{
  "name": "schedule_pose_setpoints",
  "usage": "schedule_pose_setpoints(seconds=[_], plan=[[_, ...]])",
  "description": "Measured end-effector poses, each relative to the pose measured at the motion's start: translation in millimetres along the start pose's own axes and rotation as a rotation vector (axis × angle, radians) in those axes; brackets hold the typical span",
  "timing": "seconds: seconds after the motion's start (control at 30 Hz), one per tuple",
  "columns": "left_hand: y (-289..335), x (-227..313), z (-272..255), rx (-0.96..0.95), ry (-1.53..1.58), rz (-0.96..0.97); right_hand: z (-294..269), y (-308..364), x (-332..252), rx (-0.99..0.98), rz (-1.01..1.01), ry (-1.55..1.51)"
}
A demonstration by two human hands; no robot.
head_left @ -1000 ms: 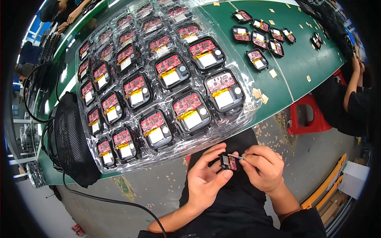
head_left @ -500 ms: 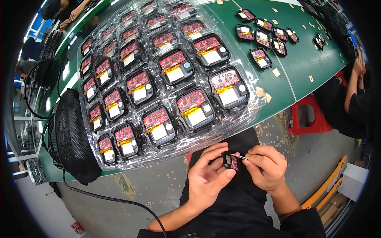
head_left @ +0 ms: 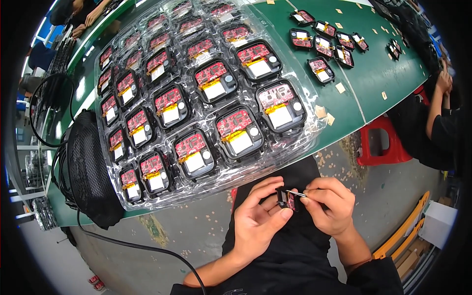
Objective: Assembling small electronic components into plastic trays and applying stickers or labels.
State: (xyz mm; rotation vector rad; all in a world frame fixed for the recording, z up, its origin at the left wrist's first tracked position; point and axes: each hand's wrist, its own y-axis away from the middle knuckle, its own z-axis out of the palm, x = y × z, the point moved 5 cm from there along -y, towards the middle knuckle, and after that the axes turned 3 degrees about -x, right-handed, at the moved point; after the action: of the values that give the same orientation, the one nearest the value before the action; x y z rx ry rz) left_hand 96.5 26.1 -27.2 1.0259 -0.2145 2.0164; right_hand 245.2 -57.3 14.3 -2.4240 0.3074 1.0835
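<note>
Above my lap, my left hand (head_left: 259,216) grips a small black device housing (head_left: 282,197) by its edges, tilted so that its red circuit board (head_left: 291,200) faces right. Pinched in my right hand (head_left: 328,204) is a pair of thin metal tweezers (head_left: 296,193); the tips reach the top of the housing, and what they touch there is too small to make out. Beyond my hands lies a clear plastic tray (head_left: 221,169) with several similar black housings, each showing a red board, a white block and yellow tape.
The green table (head_left: 364,93) carries a loose group of housings (head_left: 324,46) and scattered paper bits at the far right. A black mesh bag (head_left: 93,167) and a cable (head_left: 132,241) are on the left. A red stool (head_left: 383,147) stands right, near another person's hands (head_left: 444,82).
The tray and table appear shifted very slightly left in the view. Both hands keep nearly the same pose, with the tweezers still at the housing.
</note>
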Motion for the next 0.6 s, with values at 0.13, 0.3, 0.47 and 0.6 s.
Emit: schedule_pose_setpoints(seconds=[0.13,0.3,0.47,0.6], plan=[[1.0,-1.3,-0.6,0.008,0.019,0.001,1.3,1.3,-0.1,-0.001,0.011,-0.002],[-1.9,0.2,2.0,0.000,0.001,0.018,-2.4,1.0,1.5,0.021,0.038,-0.037],[-0.7,0.1,2.5,0.004,-0.012,0.001,0.8,1.6,2.1,0.019,0.033,-0.056],[0.6,-3.2,1.6,0.016,-0.011,-0.021,3.0,6.4,3.4,0.028,0.061,-0.068]])
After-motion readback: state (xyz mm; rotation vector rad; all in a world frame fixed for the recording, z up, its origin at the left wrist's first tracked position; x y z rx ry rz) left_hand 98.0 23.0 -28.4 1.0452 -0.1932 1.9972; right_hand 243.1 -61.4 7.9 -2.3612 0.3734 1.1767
